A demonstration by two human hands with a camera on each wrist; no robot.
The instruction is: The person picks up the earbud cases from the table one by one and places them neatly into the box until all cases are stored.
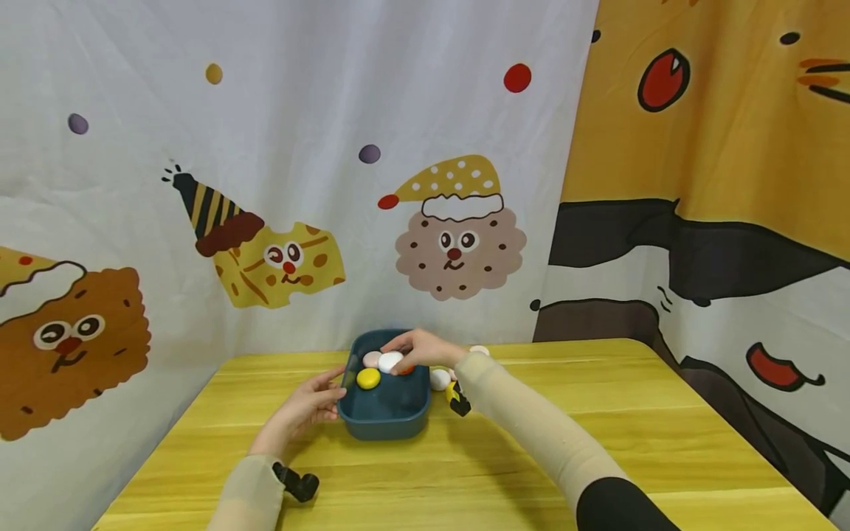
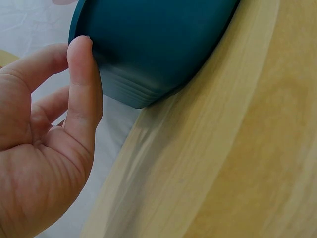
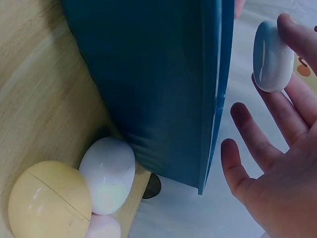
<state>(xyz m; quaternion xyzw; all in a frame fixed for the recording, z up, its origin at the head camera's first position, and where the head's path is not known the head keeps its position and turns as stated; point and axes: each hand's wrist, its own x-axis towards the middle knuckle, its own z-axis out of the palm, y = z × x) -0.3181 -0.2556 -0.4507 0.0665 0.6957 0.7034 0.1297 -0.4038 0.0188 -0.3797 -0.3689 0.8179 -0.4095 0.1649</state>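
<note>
A dark teal plastic bin (image 1: 387, 428) stands on the table. My left hand (image 1: 302, 405) pinches its left rim between thumb and fingers; in the left wrist view the thumb (image 2: 81, 59) lies against the bin's wall. Above the bin, my right hand (image 1: 428, 348) holds a smooth white disc-shaped piece (image 3: 272, 59) between thumb and fingertips, with the other fingers spread. Inside the bin are a yellow rounded piece (image 1: 368, 379), a pale pink one (image 1: 372, 359) and an orange-red one (image 1: 405, 369), the last partly hidden by the right hand.
Just right of the bin, more rounded pieces lie on the wooden table (image 1: 544, 413): a white one (image 3: 107, 173), a yellow one with a seam (image 3: 49, 203) and a pink one (image 3: 104, 228). Another white piece (image 1: 479, 349) shows behind the right wrist. A printed curtain (image 1: 292, 177) hangs behind the table.
</note>
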